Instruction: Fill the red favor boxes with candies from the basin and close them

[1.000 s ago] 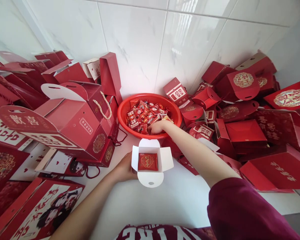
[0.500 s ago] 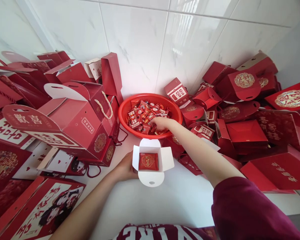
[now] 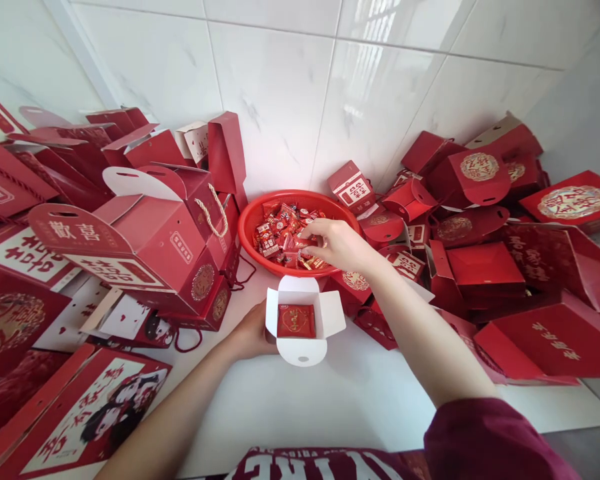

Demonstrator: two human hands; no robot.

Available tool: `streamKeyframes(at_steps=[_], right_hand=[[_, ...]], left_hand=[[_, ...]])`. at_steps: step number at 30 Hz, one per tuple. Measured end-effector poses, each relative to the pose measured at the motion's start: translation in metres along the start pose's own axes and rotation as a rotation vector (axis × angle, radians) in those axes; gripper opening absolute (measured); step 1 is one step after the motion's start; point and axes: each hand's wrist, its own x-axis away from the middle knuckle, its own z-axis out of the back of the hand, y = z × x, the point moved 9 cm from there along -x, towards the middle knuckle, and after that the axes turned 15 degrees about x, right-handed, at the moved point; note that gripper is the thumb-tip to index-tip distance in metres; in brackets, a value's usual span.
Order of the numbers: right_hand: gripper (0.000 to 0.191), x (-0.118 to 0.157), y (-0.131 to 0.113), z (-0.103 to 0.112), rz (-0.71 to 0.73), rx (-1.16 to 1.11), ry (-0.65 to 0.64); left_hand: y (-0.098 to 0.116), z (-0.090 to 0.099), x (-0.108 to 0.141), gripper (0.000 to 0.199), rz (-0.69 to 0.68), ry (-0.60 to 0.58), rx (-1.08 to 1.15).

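Note:
My left hand [image 3: 253,331] is wrapped round the left side of a small box [image 3: 304,351] with its white flaps folded outward. A flat red packet [image 3: 296,321] with gold print lies inside it. Beyond the box stands a red plastic basket [image 3: 253,253] holding many small red-wrapped candies [image 3: 280,230]. Over the basket's right part, my right hand [image 3: 330,241] has its thumb and fingers bent toward each other round a red-wrapped candy [image 3: 303,243], partly hidden by the fingers.
Red boxes and bags, some with rope handles, crowd the left side, including a large open-flapped box [image 3: 145,233]. More red boxes [image 3: 485,267] are piled at the right. A white tiled wall [image 3: 275,87] rises behind the white tabletop [image 3: 300,407].
My right hand has lifted out of the candies and shows its fingers more fully. My left hand and the white-flapped box have stayed nearly in place. The view has shifted slightly.

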Motion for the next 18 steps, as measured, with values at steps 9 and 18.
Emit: streamKeyframes(at_steps=[9,18], right_hand=[[0.025,0.079,-0.036,0.002,-0.115,-0.597,-0.022],[0.030,0.047,-0.013,0.006,-0.109,-0.114,-0.137]], left_hand=[[0.025,-0.015,-0.008,0.056,-0.038,-0.046,0.115],[0.009,-0.005,-0.003,0.065,-0.006,0.007,0.103]])
